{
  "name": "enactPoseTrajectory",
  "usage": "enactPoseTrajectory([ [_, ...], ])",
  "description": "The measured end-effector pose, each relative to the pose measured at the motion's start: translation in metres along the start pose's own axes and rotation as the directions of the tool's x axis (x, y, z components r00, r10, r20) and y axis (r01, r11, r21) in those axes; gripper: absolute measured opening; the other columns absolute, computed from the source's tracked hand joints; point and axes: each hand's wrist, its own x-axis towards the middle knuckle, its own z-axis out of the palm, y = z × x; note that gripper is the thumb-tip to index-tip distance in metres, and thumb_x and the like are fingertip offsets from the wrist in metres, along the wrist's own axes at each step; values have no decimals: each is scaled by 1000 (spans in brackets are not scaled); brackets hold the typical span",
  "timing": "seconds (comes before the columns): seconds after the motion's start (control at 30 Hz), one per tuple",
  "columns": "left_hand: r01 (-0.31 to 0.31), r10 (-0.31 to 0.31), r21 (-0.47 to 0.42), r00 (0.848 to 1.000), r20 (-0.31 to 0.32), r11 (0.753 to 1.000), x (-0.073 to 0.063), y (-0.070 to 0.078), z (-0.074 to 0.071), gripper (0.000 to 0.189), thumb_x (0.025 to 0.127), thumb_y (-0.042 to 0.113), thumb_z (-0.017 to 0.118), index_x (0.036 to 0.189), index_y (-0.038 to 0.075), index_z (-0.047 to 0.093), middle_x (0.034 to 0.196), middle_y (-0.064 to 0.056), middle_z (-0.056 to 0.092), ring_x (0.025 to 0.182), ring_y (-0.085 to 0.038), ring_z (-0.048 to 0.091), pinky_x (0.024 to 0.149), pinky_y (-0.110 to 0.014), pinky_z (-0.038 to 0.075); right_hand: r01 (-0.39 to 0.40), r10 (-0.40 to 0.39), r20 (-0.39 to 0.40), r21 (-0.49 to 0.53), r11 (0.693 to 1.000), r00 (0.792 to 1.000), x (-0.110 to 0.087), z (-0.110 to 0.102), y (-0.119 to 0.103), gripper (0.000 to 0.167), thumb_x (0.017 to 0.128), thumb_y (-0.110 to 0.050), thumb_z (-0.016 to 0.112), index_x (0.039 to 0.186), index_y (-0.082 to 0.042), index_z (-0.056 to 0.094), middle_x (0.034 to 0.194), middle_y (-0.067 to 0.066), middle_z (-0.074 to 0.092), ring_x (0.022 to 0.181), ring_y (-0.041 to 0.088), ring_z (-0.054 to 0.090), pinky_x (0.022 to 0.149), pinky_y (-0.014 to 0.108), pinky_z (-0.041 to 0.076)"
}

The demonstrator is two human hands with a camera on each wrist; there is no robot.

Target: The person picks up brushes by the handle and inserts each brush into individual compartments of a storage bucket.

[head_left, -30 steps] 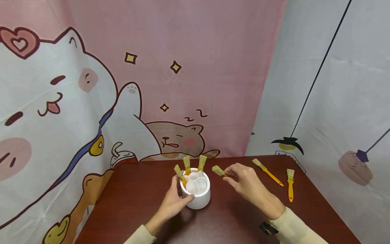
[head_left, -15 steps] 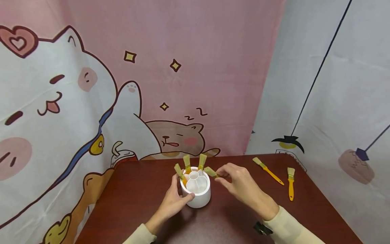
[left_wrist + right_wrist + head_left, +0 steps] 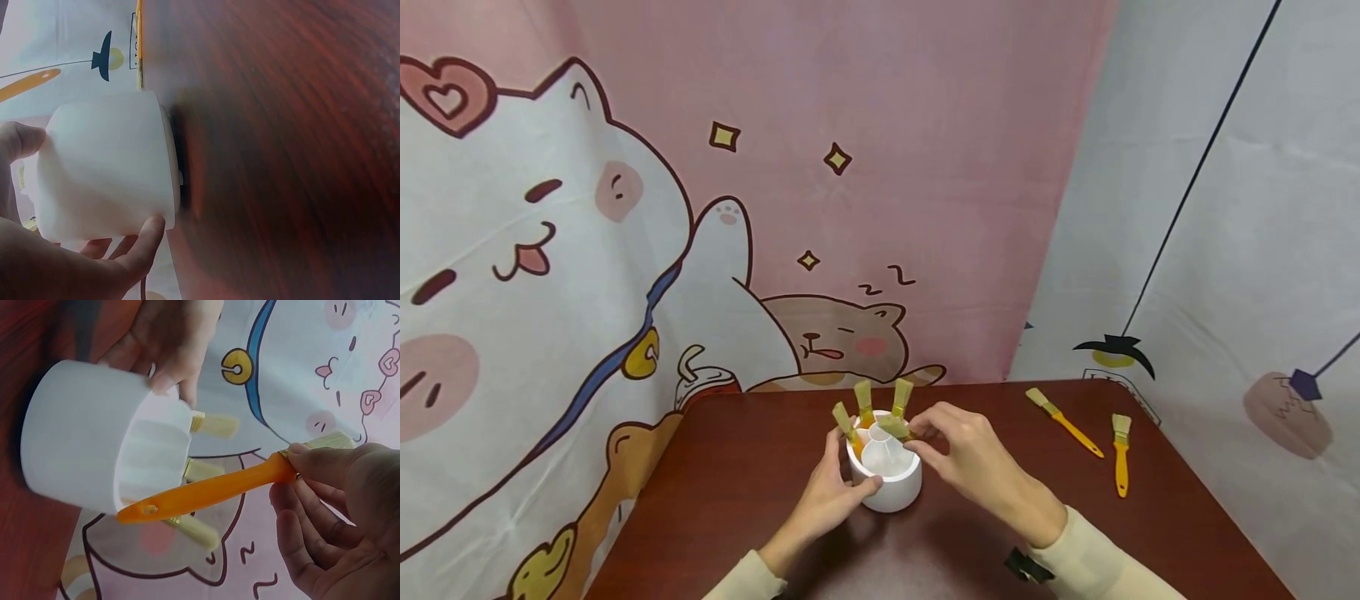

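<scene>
A round white divided desk organizer stands upright on the table. My left hand holds it around its left side, and the left wrist view shows thumb and fingers spread along its white wall. Bristles up, three flat paintbrushes stand in its far and left compartments. Between thumb and fingers my right hand pinches another paintbrush near its ferrule, over the organizer's right side. That brush is tilted, its orange handle's holed tip at the rim in the right wrist view; whether it touches is unclear.
Two more yellow-handled paintbrushes, one slanted and one lengthwise, lie on the right part of the dark red-brown table. Behind it hangs a pink and white cartoon cloth.
My right hand has moved left with the paintbrush, from beside the organizer to over its rim. The left hand keeps its hold, and the organizer stays in place.
</scene>
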Motion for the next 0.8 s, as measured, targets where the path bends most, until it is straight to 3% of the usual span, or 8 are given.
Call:
enactPoseTrajectory([
  [0.47,5,-5,-14,1000,13,1000,0,-1,0,102,98,18,93,177,16,29,166,-29,60,147,-45,69,108,-56,68,54,-53,-22,63,997,998,15,12,-13,31,86,3,100,108,-7,81,97,1,80,81,9,77,73,14,59],
  [0.8,4,-4,-1,1000,13,1000,-1,1,0,102,98,18,92,178,14,27,166,-30,60,149,-47,68,110,-59,67,72,-69,-40,92,993,997,25,18,-22,30,88,3,99,109,-6,81,98,4,81,83,12,80,75,23,66],
])
